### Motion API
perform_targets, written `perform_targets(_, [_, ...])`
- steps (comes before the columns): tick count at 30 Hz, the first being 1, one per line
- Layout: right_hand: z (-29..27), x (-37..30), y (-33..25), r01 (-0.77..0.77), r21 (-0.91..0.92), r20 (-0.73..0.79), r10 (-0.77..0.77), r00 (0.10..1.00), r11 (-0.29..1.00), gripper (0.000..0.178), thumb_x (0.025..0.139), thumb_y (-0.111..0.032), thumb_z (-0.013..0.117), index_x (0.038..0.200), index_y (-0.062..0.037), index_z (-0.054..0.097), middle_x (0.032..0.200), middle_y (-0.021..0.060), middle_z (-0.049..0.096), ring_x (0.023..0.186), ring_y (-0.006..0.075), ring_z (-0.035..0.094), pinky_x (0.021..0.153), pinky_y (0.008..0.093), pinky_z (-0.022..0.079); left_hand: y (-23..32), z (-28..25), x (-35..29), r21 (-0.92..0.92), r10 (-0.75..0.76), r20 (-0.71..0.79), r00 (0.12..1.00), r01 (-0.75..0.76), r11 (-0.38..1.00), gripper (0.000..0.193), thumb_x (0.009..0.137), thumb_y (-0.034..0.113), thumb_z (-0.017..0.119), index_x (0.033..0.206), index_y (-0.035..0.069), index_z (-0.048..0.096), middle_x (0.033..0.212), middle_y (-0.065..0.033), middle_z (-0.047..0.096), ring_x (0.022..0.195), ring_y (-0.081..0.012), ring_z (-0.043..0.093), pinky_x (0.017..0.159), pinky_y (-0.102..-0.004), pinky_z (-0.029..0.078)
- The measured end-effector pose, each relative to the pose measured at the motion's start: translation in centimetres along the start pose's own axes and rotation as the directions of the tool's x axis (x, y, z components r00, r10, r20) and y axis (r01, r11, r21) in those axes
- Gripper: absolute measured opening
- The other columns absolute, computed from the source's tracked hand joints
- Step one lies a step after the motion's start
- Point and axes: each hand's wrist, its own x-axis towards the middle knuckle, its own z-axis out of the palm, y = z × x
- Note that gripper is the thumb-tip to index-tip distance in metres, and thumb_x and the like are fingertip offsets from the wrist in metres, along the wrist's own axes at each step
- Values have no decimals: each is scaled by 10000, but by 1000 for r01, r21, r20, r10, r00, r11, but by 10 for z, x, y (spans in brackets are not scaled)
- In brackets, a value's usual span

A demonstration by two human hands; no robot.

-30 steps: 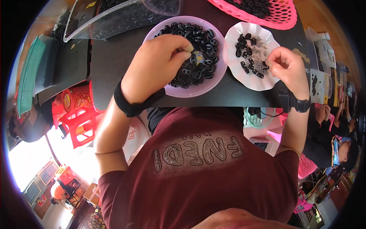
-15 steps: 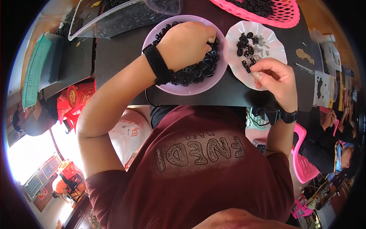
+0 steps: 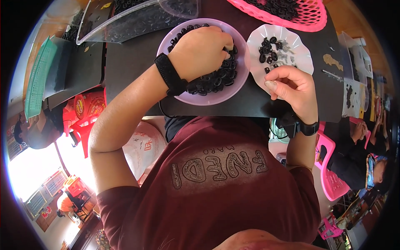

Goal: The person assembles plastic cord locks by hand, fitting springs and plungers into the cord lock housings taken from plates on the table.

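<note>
My left hand (image 3: pixel 201 51) reaches over a lilac bowl (image 3: pixel 243 77) filled with small black oval plastic pieces (image 3: pixel 218 79). Its fingers curl down among them, and what they grip is hidden. Over the near edge of a white scalloped plate (image 3: pixel 303 54), my right hand (image 3: pixel 292 86) holds thumb and forefinger pinched together. Anything between those tips is too small to make out. On the plate lie several black pieces (image 3: pixel 266 45) beside a scatter of small translucent bits (image 3: pixel 286 50).
A clear plastic bin (image 3: pixel 141 26) of dark pieces stands behind the bowl at left. At the far right sits a pink mesh basket (image 3: pixel 306 18) of black parts. A green basket (image 3: pixel 38 79) is at far left; other people sit at both sides.
My right hand has shifted slightly left and toward the plate's near edge, still pinched. My left hand stays in the bowl, nearly unmoved.
</note>
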Motion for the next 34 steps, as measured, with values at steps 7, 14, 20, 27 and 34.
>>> perform_targets(7, [10, 3, 3, 47, 92, -35, -44, 998, 995, 126, 861, -42, 688, 977, 6, 676, 783, 20, 640, 648, 70, 582, 598, 200, 472, -2, 5, -2, -27, 48, 22, 999, -47, 999, 196, 761, 114, 683, 943, 49, 650, 810, -93, 620, 808, -279, 613, 745, -395, 486])
perform_targets(14, [14, 4, 6, 50, 96, -15, -48, 999, 994, 133, 865, -35, 679, 990, 10, 673, 804, 29, 649, 650, 74, 584, 603, 203, 476, -7, 0, 3, -38, -29, 105, 994, 33, 999, 180, 743, 85, 675, 916, 44, 646, 844, -102, 626, 837, -292, 608, 760, -402, 487])
perform_targets(20, [18, 5, 10, 33, 104, 5, -34, 999, 994, 130, 875, -26, 664, 998, 16, 669, 820, 32, 652, 656, 75, 585, 615, 204, 480, -7, 15, 2, -9, 89, 13, 996, -88, 996, 121, 752, 93, 653, 863, 46, 649, 799, -99, 629, 790, -315, 596, 759, -397, 485])
perform_targets(27, [37, 9, 12, 158, 277, -156, -118, 981, 948, 128, 886, -29, 664, 1003, 23, 659, 801, 34, 642, 669, 79, 591, 630, 201, 483, 29, -20, -10, -627, -347, 136, 928, 352, 695, 202, 879, 103, 674, 1033, -22, 641, 816, -12, 644, 616, -46, 548, 492, -197, 439])
perform_targets(34, [76, 36, 15, 471, 396, -327, -358, 875, 788, 163, 888, -17, 665, 1047, 6, 632, 939, 44, 644, 753, 91, 607, 699, 204, 505, 51, -13, -36, -978, -497, 70, 865, 157, 136, 208, 886, 70, 669, 1068, -25, 635, 771, -55, 649, 581, -85, 578, 502, -207, 467])
